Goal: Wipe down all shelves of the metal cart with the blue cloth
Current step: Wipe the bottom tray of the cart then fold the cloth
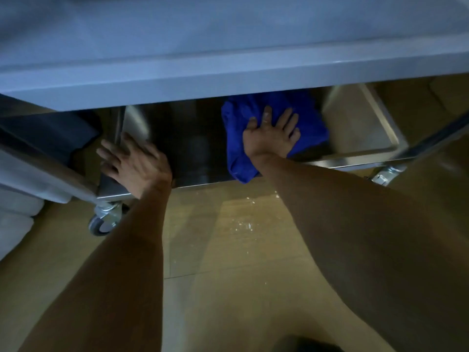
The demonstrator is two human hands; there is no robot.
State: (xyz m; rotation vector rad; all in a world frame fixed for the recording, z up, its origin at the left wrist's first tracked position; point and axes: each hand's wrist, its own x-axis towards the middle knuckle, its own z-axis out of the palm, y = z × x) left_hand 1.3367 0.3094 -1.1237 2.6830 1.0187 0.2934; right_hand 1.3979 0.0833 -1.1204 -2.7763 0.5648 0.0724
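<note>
Head view: right hand [272, 134] spread flat, fingers straight, pressing the blue cloth [256, 115] onto the lower shelf [200, 153] of the metal cart [228, 80], right of centre. Cloth bunched, one tail over the front rim. Left hand [134, 163] spread, resting on the shelf's near left corner. Caster wheel [102, 221] below it. White specks on the wooden floor [228, 250].

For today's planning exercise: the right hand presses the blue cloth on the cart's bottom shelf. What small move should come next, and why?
Probably sweep the right hand and blue cloth leftward along the bottom shelf, since bare steel lies there; the left hand rests near the shelf's left corner.
</note>
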